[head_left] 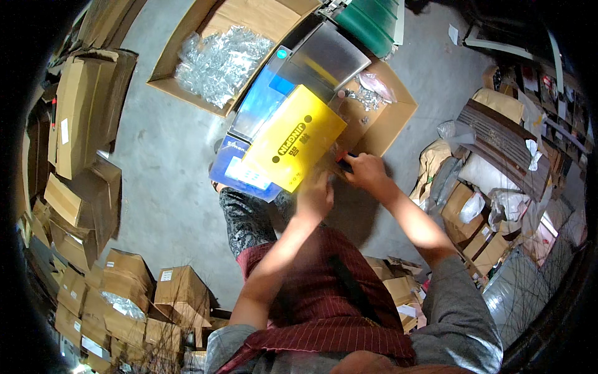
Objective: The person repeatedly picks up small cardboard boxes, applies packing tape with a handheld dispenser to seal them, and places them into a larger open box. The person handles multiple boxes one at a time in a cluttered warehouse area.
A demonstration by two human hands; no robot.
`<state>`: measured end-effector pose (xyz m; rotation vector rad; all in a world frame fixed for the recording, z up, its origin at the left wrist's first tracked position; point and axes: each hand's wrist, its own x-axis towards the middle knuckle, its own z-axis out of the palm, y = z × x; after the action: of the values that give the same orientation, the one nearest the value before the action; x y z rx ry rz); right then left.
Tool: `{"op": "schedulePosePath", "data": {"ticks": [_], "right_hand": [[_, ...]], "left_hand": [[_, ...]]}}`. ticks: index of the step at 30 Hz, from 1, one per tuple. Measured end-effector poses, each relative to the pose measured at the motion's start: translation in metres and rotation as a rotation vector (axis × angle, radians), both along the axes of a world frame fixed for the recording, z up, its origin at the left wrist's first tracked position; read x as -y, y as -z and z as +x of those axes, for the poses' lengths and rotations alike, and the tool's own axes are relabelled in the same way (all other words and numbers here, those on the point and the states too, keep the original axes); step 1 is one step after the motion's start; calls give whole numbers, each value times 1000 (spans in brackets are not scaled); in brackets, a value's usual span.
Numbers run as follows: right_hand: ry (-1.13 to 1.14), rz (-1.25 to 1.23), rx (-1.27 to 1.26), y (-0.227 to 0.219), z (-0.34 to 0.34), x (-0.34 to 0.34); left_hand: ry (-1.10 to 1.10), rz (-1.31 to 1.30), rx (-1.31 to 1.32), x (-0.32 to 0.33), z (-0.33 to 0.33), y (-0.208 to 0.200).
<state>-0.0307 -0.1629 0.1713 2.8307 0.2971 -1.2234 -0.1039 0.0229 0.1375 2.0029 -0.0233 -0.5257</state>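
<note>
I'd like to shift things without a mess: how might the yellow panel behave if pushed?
The yellow panel is probably fairly stiff, as its face looks flat and its edges straight. It may slide, since it appears to lie loosely over blue packaging. It seems unlikely to roll, being broad and flat.

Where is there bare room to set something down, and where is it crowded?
Bare floor lies to the left, between the cardboard stack and the large open carton; more lies to the right, between the small open carton and the cluttered pile. It is crowded around the yellow panel, with left hand and right hand close by.
</note>
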Motion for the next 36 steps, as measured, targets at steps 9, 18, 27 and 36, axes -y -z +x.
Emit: {"op": "schedulePosePath", "data": {"ticks": [9, 18, 27, 36], "right_hand": [[129, 86, 60, -93, -8, 6], [283, 142, 4, -94, -14, 5], [309, 105, -70, -81, -10, -7], [202, 124, 47, -54, -8, -14]], "left_hand": [[-196, -680, -670, 45, -52, 57], [-405, -1487, -1217, 90, -64, 28], [-15, -380, -108, 64, -37, 13], [-127, -184, -73, 61, -29, 19]]}}
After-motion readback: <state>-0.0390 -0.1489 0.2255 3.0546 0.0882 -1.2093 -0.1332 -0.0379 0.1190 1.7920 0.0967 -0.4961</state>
